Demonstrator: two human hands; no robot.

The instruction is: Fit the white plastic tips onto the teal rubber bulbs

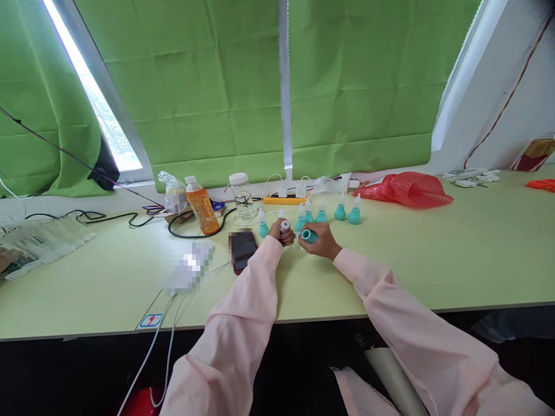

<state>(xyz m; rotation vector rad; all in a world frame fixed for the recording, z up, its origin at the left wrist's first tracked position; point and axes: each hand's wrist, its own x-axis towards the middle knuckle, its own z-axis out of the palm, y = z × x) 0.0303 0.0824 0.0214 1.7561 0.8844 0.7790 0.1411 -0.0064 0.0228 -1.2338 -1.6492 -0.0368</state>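
My left hand [282, 233] is closed round a small whitish nozzle [284, 226], its round open end facing me. Just to the right, my right hand [323, 240] grips a teal rubber bulb [309, 236] whose open neck points toward me. The two pieces are apart. Behind my hands stand several teal nasal aspirators with clear pointed tips, among them one aspirator [354, 216] at the right end and another [263, 229] left of my left hand. Small clear pieces lie between my hands, partly hidden.
A phone [244, 251] lies left of my left forearm. Behind it are an orange drink bottle [202, 208], a clear jar [243, 199] and a yellow power strip [284, 200]. A red plastic bag [407, 189] lies back right. White cables [158, 341] hang over the table's front edge.
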